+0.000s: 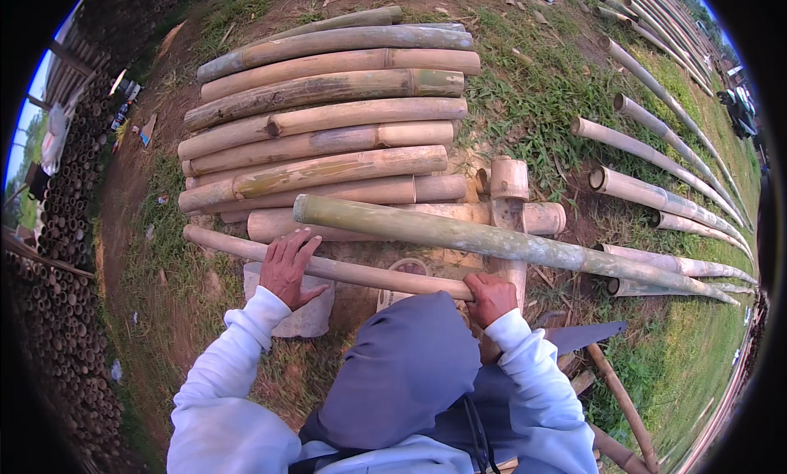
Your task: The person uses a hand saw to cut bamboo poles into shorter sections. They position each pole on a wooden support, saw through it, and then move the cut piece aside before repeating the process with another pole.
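Note:
A slim, pale bamboo pole (pixel 369 273) lies crosswise in front of me. My left hand (pixel 284 267) rests across it toward its left end, fingers spread over the far side and thumb apart. My right hand (pixel 492 300) is closed round its right end. Just beyond, a thicker greenish bamboo pole (pixel 443 236) slants from the centre to the right, over an upright bamboo post (pixel 510 273). A handsaw (pixel 586 336) shows its blade beside my right wrist; my sleeve hides part of it. Below the slim pole is a white container (pixel 392 298), partly covered.
Cut bamboo lengths (pixel 328 88) lie in a row ahead. More long bamboo poles (pixel 648 193) stretch along the grass at right. A pale sack (pixel 310 314) lies under my left hand. Stacked bamboo pieces (pixel 70 244) stand at far left. Bamboo struts (pixel 619 392) lean at lower right.

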Tool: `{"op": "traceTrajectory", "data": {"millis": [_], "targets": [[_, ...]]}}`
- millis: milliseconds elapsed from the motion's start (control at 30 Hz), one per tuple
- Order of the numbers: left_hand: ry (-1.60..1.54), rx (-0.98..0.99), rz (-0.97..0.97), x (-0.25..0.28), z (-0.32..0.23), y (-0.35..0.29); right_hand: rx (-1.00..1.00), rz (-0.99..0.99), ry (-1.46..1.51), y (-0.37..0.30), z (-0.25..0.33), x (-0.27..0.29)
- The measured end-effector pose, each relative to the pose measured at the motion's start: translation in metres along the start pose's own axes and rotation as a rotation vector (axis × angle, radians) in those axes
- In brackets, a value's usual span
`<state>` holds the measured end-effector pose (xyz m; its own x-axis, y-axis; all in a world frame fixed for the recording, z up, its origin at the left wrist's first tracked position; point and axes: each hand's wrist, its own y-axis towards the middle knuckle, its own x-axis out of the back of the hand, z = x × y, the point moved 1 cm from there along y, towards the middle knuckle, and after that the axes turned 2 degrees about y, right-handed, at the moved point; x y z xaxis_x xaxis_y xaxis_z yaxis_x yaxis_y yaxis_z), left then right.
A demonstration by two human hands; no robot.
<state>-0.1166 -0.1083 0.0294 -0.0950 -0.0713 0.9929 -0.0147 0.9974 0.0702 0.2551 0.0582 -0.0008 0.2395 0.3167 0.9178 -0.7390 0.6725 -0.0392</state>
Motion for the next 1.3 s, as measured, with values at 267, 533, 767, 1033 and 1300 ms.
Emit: {"op": "traceTrajectory", "data": {"millis": [267,533,767,1033,1300], "targets": [[0.025,-0.163,-0.094,0.015,-0.031,0.095,-0.106,-0.184,0.040,-0.066,-0.108,0.101],[-0.156,-0.261,-0.058,-0.026,-0.102,0.159,-0.225,-0.001,-0.179,-0.098,-0.155,0.167],[-0.225,-0.185,0.018,-0.030,-0.102,0.167,-0.280,-0.042,-0.032,-0.083,-0.178,0.164],[-0.261,-0.164,-0.039,-0.048,-0.099,0.165,-0.260,-0.025,-0.039,-0.063,-0.198,0.160],[-0.138,-0.246,0.059,-0.049,-0.120,0.183,-0.310,-0.006,-0.038,-0.045,-0.223,0.127]]}}
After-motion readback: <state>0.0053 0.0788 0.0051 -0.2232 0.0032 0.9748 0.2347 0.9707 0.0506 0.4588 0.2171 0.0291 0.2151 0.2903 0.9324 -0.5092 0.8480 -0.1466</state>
